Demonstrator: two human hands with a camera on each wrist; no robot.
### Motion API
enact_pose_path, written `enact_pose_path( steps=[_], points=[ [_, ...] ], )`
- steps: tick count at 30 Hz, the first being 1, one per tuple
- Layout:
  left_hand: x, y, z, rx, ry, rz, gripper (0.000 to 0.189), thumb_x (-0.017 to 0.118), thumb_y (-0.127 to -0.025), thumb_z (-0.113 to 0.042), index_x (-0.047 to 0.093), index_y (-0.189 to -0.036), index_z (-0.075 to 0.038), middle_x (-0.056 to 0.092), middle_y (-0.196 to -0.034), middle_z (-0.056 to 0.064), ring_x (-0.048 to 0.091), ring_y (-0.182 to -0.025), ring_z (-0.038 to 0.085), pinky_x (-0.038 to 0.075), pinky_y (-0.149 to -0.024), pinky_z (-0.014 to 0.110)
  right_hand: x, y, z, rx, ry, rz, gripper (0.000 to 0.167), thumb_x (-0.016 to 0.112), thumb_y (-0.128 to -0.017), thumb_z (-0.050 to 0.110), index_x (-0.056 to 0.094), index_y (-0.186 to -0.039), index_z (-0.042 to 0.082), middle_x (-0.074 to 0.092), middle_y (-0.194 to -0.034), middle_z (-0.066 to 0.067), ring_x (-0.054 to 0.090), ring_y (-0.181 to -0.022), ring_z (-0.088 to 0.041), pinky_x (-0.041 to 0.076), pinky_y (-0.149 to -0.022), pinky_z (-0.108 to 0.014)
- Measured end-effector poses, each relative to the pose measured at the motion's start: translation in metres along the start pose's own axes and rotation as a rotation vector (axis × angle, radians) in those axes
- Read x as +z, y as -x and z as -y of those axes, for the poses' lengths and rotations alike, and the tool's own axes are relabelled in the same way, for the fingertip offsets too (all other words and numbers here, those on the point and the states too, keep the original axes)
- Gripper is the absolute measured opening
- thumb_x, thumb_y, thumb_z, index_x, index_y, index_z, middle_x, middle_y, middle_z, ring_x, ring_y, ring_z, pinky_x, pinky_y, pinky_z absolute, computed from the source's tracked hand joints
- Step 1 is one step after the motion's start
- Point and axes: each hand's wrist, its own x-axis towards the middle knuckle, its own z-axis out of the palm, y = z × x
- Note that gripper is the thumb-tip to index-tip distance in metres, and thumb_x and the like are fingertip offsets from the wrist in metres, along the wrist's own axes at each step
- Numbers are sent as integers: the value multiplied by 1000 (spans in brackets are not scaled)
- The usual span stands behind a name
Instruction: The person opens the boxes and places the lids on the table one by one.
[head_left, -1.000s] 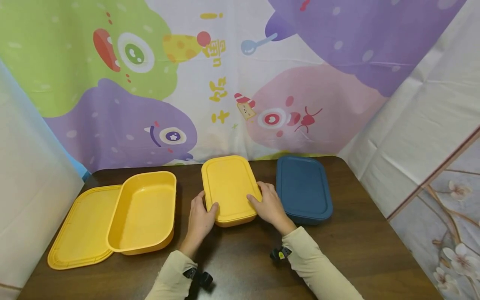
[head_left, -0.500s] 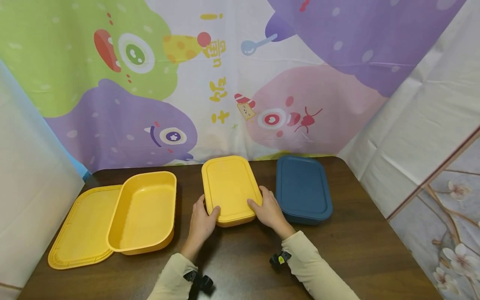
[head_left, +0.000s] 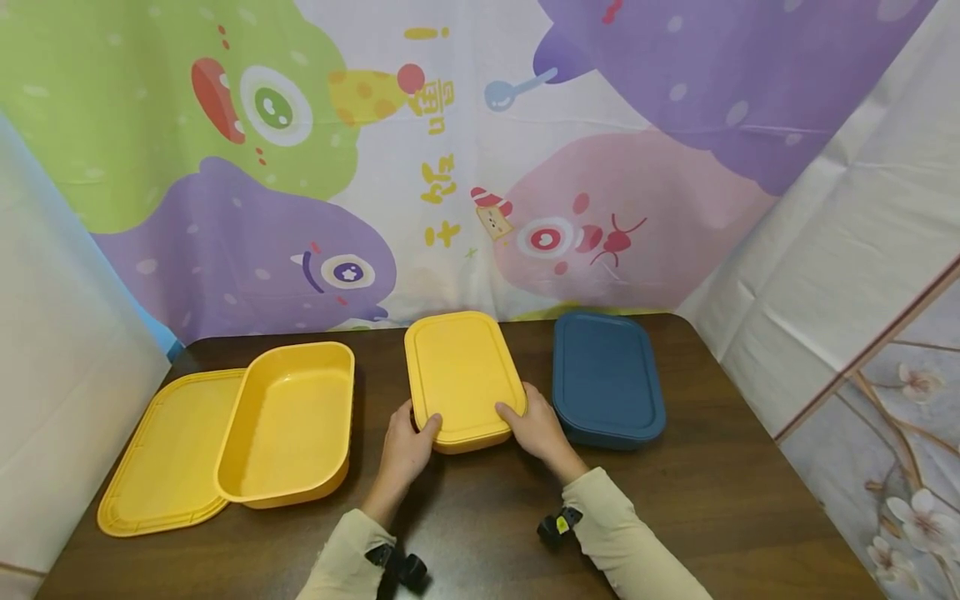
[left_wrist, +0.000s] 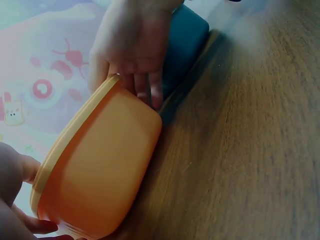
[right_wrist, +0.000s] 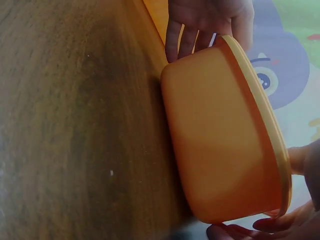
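Yellow box (left_wrist: 107,155) stands mid-bench (head_left: 465,533), toward the far edge, lid (head_left: 465,375) on. Both hands at its near end: left hand (head_left: 405,454) and right hand (head_left: 538,423) each grip a side, thumb over the lid's rim, fingers down the wall.

Change over the last second: small. Both hands slip a little toward the near corners, the right one more clearly. Box itself holds its place; lid shows no lift.

Reading: a shift of grip along the box, not a carry. Base seems to rest on the bench in both wrist views. Lid looks seated along the visible rim; whether it is pressed fully home, cannot tell. On this evidence the lidded box is in position and the work on it is at the handling stage.

Around it, unchanged: uncovered tub (head_left: 288,442) to the left, partly over the edge of a loose lid (head_left: 168,458); blue box (head_left: 607,375), covered, just beyond the right hand.
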Motion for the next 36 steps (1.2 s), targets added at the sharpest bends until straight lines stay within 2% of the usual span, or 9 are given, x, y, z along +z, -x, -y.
enact_pose_path(
  steps=[6,14,23,32,36],
  points=[
    [0,1,-1,-10,29,1,58,56,-95,-24,40,-141,8,48,-134,30,48,-125,42,39,-104,53,3,-1,-4,46,-108,-13,57,60,-96,33,46,-140,-1,57,-133,-20,55,-122,-35,45,-102,-50],
    [2,1,-1,-22,64,12,58,54,-96,-23,38,-143,8,47,-137,29,46,-129,41,37,-108,54,5,-1,-5,88,-206,-37,49,61,-96,28,51,-136,1,61,-128,-17,59,-116,-29,48,-99,-46],
    [2,-1,-1,-31,105,1,58,52,-96,-19,36,-144,9,46,-140,29,43,-132,42,35,-110,54,6,2,-1,94,-216,-57,45,60,-96,24,53,-133,-1,62,-127,-18,61,-112,-29,50,-97,-45],
    [0,2,-2,-25,132,-1,56,52,-96,-16,38,-144,7,45,-141,29,42,-134,41,33,-112,54,6,6,0,90,-209,-56,46,57,-97,22,50,-136,-2,60,-131,-19,60,-117,-29,49,-98,-45],
    [0,3,-2,-26,132,5,57,52,-95,-17,37,-145,7,45,-142,29,40,-135,41,32,-113,54,4,9,-1,75,-216,-54,45,57,-97,22,52,-135,-1,62,-127,-19,61,-112,-28,51,-95,-43]
  ],
)
